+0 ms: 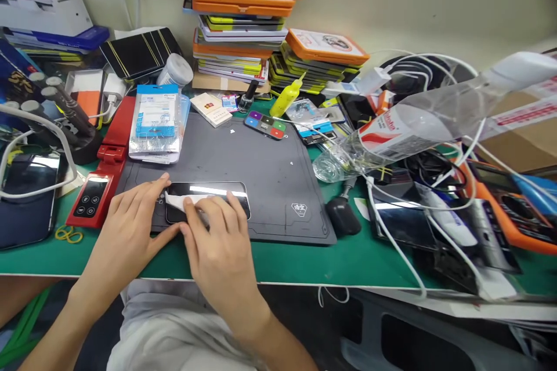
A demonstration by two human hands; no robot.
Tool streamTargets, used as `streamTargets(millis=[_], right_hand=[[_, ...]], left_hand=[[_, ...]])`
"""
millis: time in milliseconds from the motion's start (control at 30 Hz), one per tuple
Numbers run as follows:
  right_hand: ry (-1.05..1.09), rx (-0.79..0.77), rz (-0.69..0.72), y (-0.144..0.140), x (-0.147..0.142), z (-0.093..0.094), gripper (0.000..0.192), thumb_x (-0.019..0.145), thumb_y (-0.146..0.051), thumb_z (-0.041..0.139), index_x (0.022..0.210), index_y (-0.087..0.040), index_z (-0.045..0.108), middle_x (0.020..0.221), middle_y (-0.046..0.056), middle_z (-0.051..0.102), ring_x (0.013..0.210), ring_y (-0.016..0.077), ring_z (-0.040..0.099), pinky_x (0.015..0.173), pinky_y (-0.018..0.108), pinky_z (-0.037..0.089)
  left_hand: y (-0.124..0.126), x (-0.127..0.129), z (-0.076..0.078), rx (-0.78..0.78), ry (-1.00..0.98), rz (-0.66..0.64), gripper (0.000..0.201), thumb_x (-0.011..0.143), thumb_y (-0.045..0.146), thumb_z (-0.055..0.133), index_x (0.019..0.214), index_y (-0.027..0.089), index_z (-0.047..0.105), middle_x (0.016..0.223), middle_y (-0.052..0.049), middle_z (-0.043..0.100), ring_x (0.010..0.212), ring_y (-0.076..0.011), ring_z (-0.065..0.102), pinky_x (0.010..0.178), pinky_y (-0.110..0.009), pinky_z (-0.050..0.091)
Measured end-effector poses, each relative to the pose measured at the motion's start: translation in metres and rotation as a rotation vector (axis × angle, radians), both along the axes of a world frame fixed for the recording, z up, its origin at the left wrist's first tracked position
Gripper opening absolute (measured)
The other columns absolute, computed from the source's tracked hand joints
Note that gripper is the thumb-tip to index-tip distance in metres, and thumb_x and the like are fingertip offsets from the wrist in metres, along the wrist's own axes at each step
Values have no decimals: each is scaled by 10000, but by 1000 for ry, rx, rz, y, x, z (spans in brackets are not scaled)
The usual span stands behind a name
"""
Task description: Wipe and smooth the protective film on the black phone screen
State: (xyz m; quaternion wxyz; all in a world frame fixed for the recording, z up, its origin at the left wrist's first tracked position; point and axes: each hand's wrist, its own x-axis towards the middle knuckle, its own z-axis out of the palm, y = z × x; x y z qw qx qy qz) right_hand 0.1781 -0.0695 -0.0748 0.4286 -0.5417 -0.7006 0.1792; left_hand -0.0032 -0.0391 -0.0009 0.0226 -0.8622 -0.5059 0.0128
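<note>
Black phone, glossy glass slab with rounded corners, lies flat on the grey rubbery work mat near its front edge. The mat carries a small hexagon logo at its right front corner; characters too small to read. Left hand rests flat, fingers spread, steadying the phone's left end; it grips nothing. Right hand presses a small white wipe, soft and crumpled, onto the screen, fingertips pinning it down. Green table top lies under the mat. Red flat device with round button icons touches the mat's left edge. Blue-and-clear packet has printed text, unreadable. Clear plastic bottle lies tipped over, red-and-white label, lettering blurred. Yellow squeeze bottle sits behind. Orange and yellow flat boxes are stacked at the wall. White cables trail across the right side.
</note>
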Motion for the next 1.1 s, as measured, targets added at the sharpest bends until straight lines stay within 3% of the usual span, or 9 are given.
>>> streamTargets(millis=[233, 367, 467, 567, 667, 733, 900, 1000, 1100], right_hand=[[-86, 19, -68, -15, 58, -30, 307, 1041, -83, 592, 1331, -113, 688, 1204, 124, 665, 1211, 252, 566, 1237, 522, 396], [-59, 77, -107, -21, 54, -39, 359, 1007, -68, 646, 1364, -111, 660, 1239, 136, 665, 1244, 277, 567, 1189, 496, 452], [17, 66, -115, -26, 49, -43, 334, 1020, -114, 662, 1352, -143, 680, 1228, 130, 668, 1160, 254, 617, 1053, 419, 518], [18, 69, -99, -28, 50, -48, 325, 1038, -178, 662, 1360, -154, 695, 1238, 138, 679, 1104, 262, 647, 982, 408, 523], [-8, 120, -101, -26, 51, -53, 336, 1030, -198, 672, 1353, -113, 703, 1236, 175, 691, 1098, 313, 661, 977, 453, 518], [-14, 136, -111, -25, 50, -54, 386, 1034, -202, 659, 1408, -106, 680, 1236, 198, 692, 1089, 347, 671, 951, 480, 520], [-14, 124, -131, -27, 49, -50, 640, 1042, -218, 649, 1656, -170, 475, 1345, 224, 656, 1196, 405, 654, 976, 546, 526], [21, 106, -140, -28, 46, -47, 583, 1050, -221, 643, 1616, -187, 510, 1370, 199, 647, 1245, 368, 637, 1015, 523, 530], [42, 93, -178, -24, 41, -45, 461, 1061, -237, 631, 1512, -162, 575, 1386, 188, 641, 1255, 338, 624, 1034, 507, 533]], left_hand=[[-5, 3, -3, 37, 2, 10, 757, 1071, 511, 614, 1661, 138, 320, 1547, -149, 571, 1408, -304, 548, 1183, -426, 396], [-5, 6, -3, 77, 13, 6, 724, 1071, 482, 625, 1639, 123, 355, 1524, -165, 582, 1408, -304, 548, 1174, -427, 417], [-10, 10, 4, 141, -48, -51, 561, 1063, 303, 658, 1551, 114, 455, 1446, -163, 636, 1392, -277, 562, 1172, -411, 440], [-33, 16, 11, 329, -205, -192, 360, 987, 80, 634, 1346, 118, 637, 1129, -101, 740, 1113, -236, 663, 991, -392, 519], [-71, 20, 11, 327, -390, -234, 208, 1010, 83, 514, 1137, 106, 677, 800, -42, 679, 750, -168, 591, 681, -326, 482], [-99, 15, 10, 358, -363, -290, 183, 1023, 89, 483, 1059, 104, 661, 671, -12, 601, 619, -151, 519, 566, -313, 414], [-149, -22, 29, 342, -404, 9, 243, 1100, 158, 409, 1100, 103, 645, 791, -77, 670, 774, -175, 644, 692, -343, 552], [-164, -42, 39, 462, -516, 166, 236, 1052, 99, 435, 1082, 137, 665, 763, -50, 631, 816, -184, 654, 714, -353, 561], [-168, -53, 38, 528, -524, 259, 187, 1051, 193, 489, 1026, 184, 674, 762, -34, 648, 823, -203, 683, 726, -375, 582]])
